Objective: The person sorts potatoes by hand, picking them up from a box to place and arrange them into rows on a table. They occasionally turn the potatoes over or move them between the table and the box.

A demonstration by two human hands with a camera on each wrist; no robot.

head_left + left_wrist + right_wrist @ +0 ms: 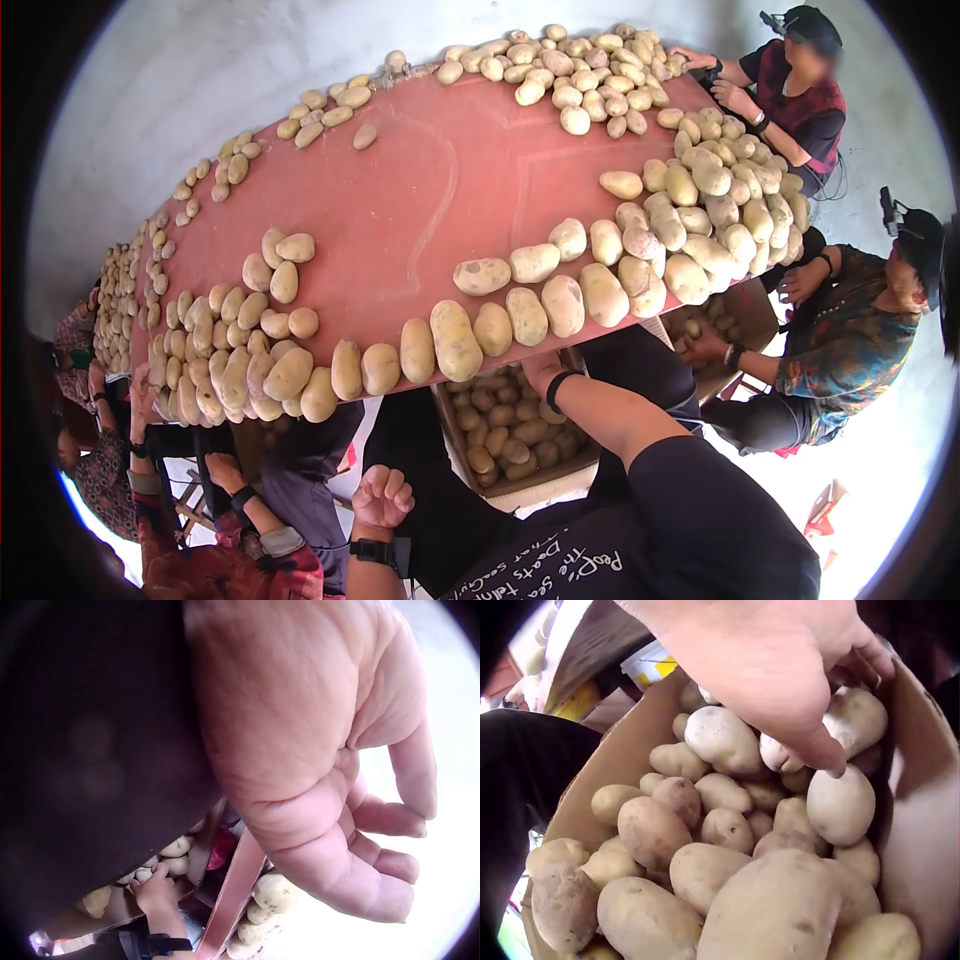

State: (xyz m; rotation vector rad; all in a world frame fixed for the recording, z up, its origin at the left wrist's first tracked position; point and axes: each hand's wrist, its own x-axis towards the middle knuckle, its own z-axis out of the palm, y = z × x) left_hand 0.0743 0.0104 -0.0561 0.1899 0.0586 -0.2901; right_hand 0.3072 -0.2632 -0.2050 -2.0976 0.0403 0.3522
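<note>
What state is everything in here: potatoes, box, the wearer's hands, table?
potatoes: whole, unpeeled
cardboard box: open-topped, holding many potatoes
left hand: loosely curled, empty
right hand: down in the box, grip unclear
red table: potatoes crowding its edges

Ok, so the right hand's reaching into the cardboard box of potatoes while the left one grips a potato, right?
Not quite: the left hand is empty. The left wrist view shows its fingers loosely curled with nothing in them. The rest holds: the right hand is reaching into the cardboard box of potatoes.
</note>
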